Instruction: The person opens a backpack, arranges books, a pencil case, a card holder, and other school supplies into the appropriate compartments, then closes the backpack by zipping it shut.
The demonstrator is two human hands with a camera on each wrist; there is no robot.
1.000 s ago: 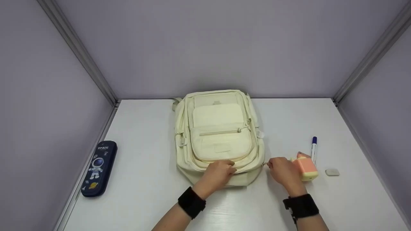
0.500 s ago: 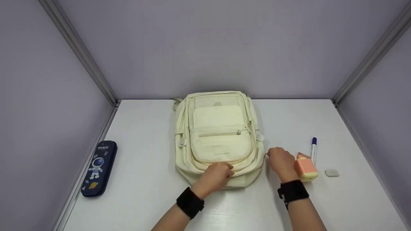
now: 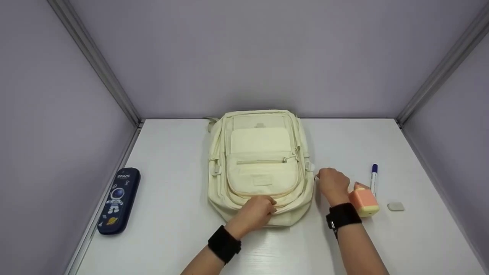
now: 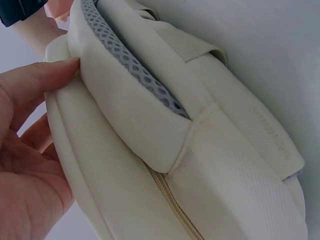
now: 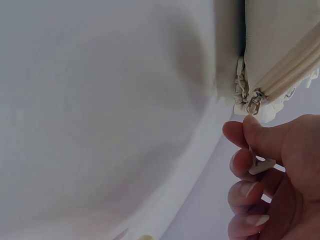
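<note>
A cream backpack (image 3: 263,141) lies on the white table, its front pocket facing up. At its near end my left hand (image 3: 252,215) pinches the fabric edge, the thumb on one side and the fingers on the other, as the left wrist view shows on the backpack's padded cloth (image 4: 82,145). By the right side of the bag, my right hand (image 3: 333,185) pinches the cord of a zipper pull (image 5: 254,105) between thumb and forefinger. The metal slider sits on the backpack's side zipper (image 5: 292,70), just beyond the fingertips. The other fingers curl loosely below the cord.
A dark blue pencil case (image 3: 119,200) with an astronaut print lies at the left edge. Right of my right hand are a pink and yellow blocky object (image 3: 363,201), a blue-capped marker (image 3: 374,179) and a grey-white eraser (image 3: 395,206). Walls stand behind and on both sides.
My right hand has moved away from me along the bag's right side, with the zipper pull in its fingers. The left hand has shifted slightly toward me, still holding the fabric edge.
</note>
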